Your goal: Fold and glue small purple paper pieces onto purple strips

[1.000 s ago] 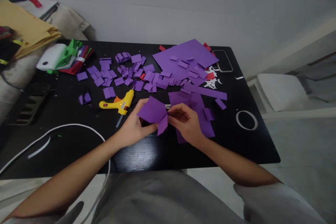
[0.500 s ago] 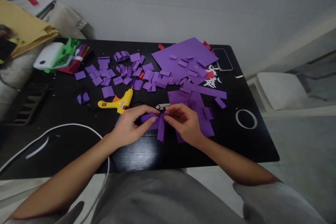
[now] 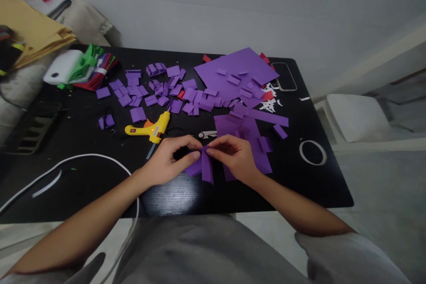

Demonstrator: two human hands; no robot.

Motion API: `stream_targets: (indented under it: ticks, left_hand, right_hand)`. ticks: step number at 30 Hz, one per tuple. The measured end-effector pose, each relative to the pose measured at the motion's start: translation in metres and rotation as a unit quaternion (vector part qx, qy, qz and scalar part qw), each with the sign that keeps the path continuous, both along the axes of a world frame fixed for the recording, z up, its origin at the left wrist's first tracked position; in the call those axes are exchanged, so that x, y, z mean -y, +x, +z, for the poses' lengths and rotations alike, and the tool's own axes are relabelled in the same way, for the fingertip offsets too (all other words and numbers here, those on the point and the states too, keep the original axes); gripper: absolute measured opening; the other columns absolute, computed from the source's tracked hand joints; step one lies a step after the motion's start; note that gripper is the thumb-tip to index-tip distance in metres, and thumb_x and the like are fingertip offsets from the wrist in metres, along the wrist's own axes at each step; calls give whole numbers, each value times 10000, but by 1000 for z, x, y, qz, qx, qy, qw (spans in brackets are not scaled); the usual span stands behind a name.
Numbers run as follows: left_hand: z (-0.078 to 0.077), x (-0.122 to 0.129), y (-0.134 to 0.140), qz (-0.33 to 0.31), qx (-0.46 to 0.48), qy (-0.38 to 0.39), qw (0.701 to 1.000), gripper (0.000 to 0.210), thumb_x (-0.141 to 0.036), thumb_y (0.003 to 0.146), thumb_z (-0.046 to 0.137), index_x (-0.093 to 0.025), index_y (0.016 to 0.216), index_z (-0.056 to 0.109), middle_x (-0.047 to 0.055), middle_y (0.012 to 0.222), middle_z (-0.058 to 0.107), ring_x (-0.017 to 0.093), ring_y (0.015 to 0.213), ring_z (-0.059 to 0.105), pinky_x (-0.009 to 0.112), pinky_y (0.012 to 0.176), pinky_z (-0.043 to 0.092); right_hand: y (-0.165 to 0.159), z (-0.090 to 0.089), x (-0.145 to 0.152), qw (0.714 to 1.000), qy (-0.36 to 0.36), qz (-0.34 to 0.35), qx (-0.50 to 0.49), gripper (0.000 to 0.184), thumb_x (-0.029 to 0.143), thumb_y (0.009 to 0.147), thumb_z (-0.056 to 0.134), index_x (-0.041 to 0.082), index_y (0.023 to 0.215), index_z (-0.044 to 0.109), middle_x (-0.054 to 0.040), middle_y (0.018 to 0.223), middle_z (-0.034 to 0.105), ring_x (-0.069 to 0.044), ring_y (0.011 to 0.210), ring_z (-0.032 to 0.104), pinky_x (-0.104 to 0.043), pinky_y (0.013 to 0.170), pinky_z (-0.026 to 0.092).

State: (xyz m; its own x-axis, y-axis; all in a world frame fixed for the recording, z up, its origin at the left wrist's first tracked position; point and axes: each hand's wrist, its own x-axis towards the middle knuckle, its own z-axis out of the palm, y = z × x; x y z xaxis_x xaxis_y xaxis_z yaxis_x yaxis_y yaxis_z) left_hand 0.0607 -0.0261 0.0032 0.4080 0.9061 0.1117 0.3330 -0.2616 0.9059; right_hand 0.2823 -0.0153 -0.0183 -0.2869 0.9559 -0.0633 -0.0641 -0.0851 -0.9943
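Between my hands is a folded purple paper piece [image 3: 207, 169], held above the near middle of the black table. My left hand [image 3: 171, 159] pinches its left side between thumb and fingers. On the other side, my right hand [image 3: 234, 155] pinches its upper edge, the thumb on the fold. One flap hangs down at the centre and another spreads to the left, partly behind my left hand. A yellow glue gun [image 3: 155, 129] lies just beyond my left hand. Scissors [image 3: 207, 135] rest behind my fingertips, partly covered.
Many small folded purple papers [image 3: 133, 93] are scattered across the back. A large purple sheet [image 3: 226, 64] and a phone-shaped object [image 3: 286, 76] lie at the back right. A tape ring [image 3: 313, 152] sits right; a white cable [image 3: 96, 155] curves across the left.
The purple paper has turned in my fingers; its left part now slants downward and its centre flap has shifted slightly right. Both hands keep their pinch. The view has shifted slightly.
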Motion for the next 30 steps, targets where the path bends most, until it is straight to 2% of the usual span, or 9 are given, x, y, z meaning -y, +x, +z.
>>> stream_targets:
  ticks: [5, 10, 16, 20, 25, 30]
  left_hand:
    - [-1, 0, 3, 22, 1, -28, 999, 191, -347, 976, 666, -177, 946, 749, 25, 865, 760, 165, 806, 689, 255, 780, 536]
    - [-4, 0, 5, 22, -8, -38, 999, 138, -295, 947, 692, -178, 900, 748, 2, 805, 733, 142, 758, 660, 237, 739, 516]
    - [-3, -1, 5, 66, 42, -77, 994, 150, -301, 906, 716, -172, 834, 742, 4, 755, 717, 139, 704, 637, 239, 676, 498]
    - [1, -3, 6, 82, 101, -137, 982, 201, -334, 864, 758, -163, 771, 709, -16, 667, 654, 107, 584, 543, 219, 558, 412]
    - [2, -4, 6, 55, 117, -189, 974, 270, -385, 842, 779, -160, 742, 668, -20, 642, 610, 111, 581, 516, 229, 563, 392]
    - [-2, -4, 6, 37, 95, -183, 978, 241, -389, 883, 744, -158, 837, 694, -4, 709, 628, 125, 641, 547, 238, 601, 415]
  right_hand:
    - [-3, -2, 3, 999, 44, -3, 13, 185, 382, 790, 908, 236, 843, 808, -28, 839, 815, -194, 786, 766, -337, 767, 627]
    - [-4, -4, 6, 997, 74, -2, 27, 145, 350, 820, 882, 235, 856, 800, -27, 846, 813, -189, 782, 761, -329, 759, 620]
    - [-3, -4, 4, 999, 25, 18, 21, 191, 390, 854, 832, 231, 950, 788, -39, 920, 805, -193, 847, 757, -332, 804, 626]
    - [-1, -3, 0, 999, -20, 33, 7, 232, 434, 837, 841, 214, 876, 776, -18, 818, 771, -166, 749, 722, -304, 750, 608]
    - [0, 0, -2, 997, -51, 53, -3, 332, 522, 801, 857, 204, 795, 762, -2, 708, 727, -155, 655, 681, -302, 688, 603]
    - [-1, 2, -2, 996, -53, 68, 1, 323, 508, 793, 862, 201, 778, 766, -3, 697, 726, -149, 641, 668, -290, 662, 593]
